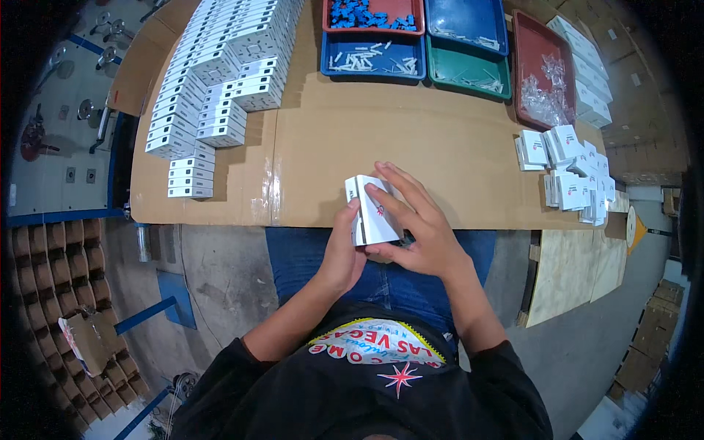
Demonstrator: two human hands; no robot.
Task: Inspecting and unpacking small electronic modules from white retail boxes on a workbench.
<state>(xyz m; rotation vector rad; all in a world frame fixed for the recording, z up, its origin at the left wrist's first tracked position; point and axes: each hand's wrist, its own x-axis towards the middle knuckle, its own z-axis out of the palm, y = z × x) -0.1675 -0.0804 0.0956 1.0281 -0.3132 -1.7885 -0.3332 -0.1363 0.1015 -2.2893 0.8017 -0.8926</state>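
A small white carton [378, 229] is between my two hands at the near edge of the cardboard-covered table. A narrow dark gap runs along its left side, and whether that is an open flap or a second piece I cannot tell. My left hand [342, 253] is closed on the left side, its thumb lying along the edge by the gap. My right hand [422, 224] grips the other side, with fingers over the top face and the thumb at the near end. The carton's underside is hidden.
Tall stacks of white cartons [220, 81] stand at the left. Along the back are a red tray [374, 31] of blue pieces, blue trays [374, 77] and a green tray [469, 92] of small parts. A dark red tray [522, 110] holds clear bags; white folded leaflets [572, 187] lie at the right.
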